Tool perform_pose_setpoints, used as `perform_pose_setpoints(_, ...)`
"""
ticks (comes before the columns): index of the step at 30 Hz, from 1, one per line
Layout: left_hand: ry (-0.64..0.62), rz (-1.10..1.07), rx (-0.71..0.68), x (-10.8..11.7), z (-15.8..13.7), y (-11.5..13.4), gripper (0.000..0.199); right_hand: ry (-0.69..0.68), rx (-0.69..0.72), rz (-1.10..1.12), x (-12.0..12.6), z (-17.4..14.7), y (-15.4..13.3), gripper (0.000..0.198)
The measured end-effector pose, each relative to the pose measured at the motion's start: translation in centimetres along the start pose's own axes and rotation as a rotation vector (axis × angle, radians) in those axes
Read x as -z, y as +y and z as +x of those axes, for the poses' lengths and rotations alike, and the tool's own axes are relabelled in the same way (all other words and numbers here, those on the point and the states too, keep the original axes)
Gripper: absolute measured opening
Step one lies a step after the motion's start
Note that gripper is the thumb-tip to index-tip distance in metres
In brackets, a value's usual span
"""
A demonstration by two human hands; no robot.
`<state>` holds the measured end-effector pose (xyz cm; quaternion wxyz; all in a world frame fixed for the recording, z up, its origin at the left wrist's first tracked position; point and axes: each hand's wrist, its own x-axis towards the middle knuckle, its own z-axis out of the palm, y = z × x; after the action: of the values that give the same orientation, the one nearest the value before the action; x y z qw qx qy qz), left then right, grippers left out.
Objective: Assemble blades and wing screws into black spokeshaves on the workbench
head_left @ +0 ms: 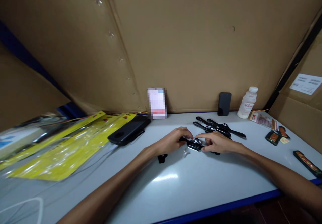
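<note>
Left hand (173, 139) is closed with thumb and fingers on the left part of a black spokeshave (194, 144), which is low at the table (201, 187), a bright metal strip along its near edge. Right hand (220, 143) is at the other end of that spokeshave, forefinger reaching over the top and thumb below, the two parted around the body; whether they press on it I cannot tell. Just in front of the spokeshave, on the near side, lies a small silver wing-shaped piece (186, 153). To its left, partly hidden by the left wrist, is a small black plate (162, 158).

Beyond the spokeshave and a little to its right, more black spokeshaves (213, 126) lie heaped across one another. Farther past it, against the cardboard wall (176, 49), stand a pixelated screen (158, 103) to its left and a dark smartphone (224, 104) to its right, then a white-capped plastic bottle (246, 105). Well to the spokeshave's right are a flat printed packet (264, 120), small dark packets (273, 137) and a longer dark packet (307, 163). Well to its left are a black oblong device (129, 130) and yellow-and-clear plastic packaging (75, 147).
</note>
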<state>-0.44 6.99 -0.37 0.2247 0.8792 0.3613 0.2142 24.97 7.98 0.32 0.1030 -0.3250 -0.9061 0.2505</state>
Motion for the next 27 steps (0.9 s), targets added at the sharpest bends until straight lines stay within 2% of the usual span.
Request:
perform_pose_setpoints(4, -0.008, 0.003, 0.005, 0.1, 0.0, 0.0, 0.033, -0.013, 0.016, -0.061, -0.1, -0.2, -0.2, 0.046)
perform_pose_setpoints(7, 0.007, 0.0, 0.013, 0.0, 0.0, 0.0, 0.032, 0.037, -0.029, -0.149, -0.7, -0.7, -0.5, 0.04)
perform_pose_setpoints(10, 0.114, 0.051, 0.061, -0.6, 0.1, 0.3, 0.023, 0.103, -0.11, -0.174, -1.4, -1.4, -0.9, 0.033)
perform_pose_setpoints(12, 0.205, 0.136, 0.102, -1.2, 0.2, 0.9, 0.013, 0.119, -0.106, -0.173, -1.5, -1.7, -1.2, 0.021)
perform_pose_setpoints(14, 0.25, 0.207, 0.118, -1.7, 0.3, 1.5, 0.014, 0.129, -0.067, -0.2, -1.5, -1.9, -1.5, 0.012)
perform_pose_setpoints(17, 0.211, 0.223, 0.091, -2.1, 0.3, 2.1, 0.021, 0.153, -0.039, -0.271, -1.5, -2.0, -1.6, 0.012)
perform_pose_setpoints(22, 0.062, 0.095, 0.048, -1.3, 0.2, 1.5, 0.02, 0.211, -0.043, -0.341, -2.1, -2.0, -1.3, 0.015)
perform_pose_setpoints(27, 0.052, 0.019, 0.064, -0.8, 0.1, 0.6, 0.016, 0.197, 0.002, -0.455, -2.7, -2.0, -1.5, 0.016)
